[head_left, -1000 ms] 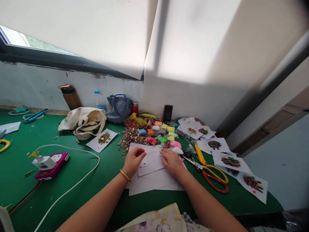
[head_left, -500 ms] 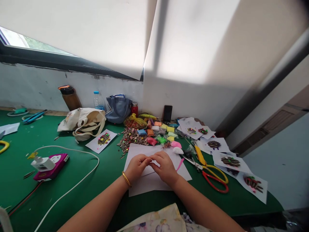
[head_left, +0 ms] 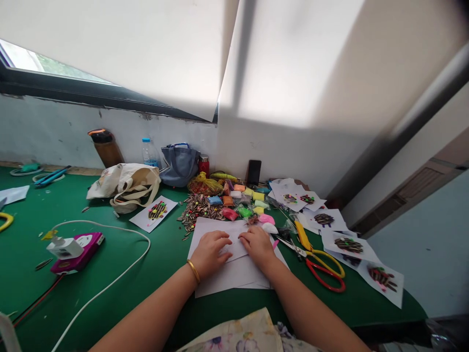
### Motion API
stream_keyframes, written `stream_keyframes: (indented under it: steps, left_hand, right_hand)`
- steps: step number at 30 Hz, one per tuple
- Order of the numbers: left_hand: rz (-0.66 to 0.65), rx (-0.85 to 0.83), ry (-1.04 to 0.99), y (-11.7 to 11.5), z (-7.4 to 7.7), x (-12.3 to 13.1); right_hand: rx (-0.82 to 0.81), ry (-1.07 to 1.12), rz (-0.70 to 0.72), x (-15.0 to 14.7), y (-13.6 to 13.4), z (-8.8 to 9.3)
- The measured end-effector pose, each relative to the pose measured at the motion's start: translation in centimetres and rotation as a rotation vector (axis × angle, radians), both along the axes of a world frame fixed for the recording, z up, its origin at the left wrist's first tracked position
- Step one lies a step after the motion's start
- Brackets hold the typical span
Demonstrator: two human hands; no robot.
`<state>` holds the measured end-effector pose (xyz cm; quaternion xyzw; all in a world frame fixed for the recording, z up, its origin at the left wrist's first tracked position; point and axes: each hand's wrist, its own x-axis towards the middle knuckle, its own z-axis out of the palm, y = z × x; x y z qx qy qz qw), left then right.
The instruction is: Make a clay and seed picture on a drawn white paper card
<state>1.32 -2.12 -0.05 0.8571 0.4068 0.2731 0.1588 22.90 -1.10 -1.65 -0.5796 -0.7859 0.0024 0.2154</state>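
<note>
Head camera: what are the hands on?

"White paper sheets (head_left: 234, 276), stacked on a green table (head_left: 154, 298). The left hand (head_left: 209, 254), gold bangle (head_left: 193, 271) at its wrist, lies open, palm down on the top sheet. The right hand (head_left: 257, 246) lies the same way, just beside it."

"Gripping anything?"

"Neither appears to be."

"And around them?"

"Sunflower seeds (head_left: 196, 210) just beyond the paper, bags of coloured clay (head_left: 238, 205) behind, scissors (head_left: 322, 269) with yellow and red handles to the right."
</note>
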Motion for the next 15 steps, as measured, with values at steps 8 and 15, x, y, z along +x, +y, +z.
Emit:
stream_keyframes:
  steps: [8,15]
  left_hand:
    - [0.051,-0.051,0.222,-0.3,-1.3,0.4]
    - [0.089,-0.067,0.238,-0.1,-1.5,0.3]
  right_hand:
    - [-0.006,-0.022,-0.032,0.6,-0.6,0.0]
    - [0.025,-0.101,0.006,0.4,-1.6,0.2]
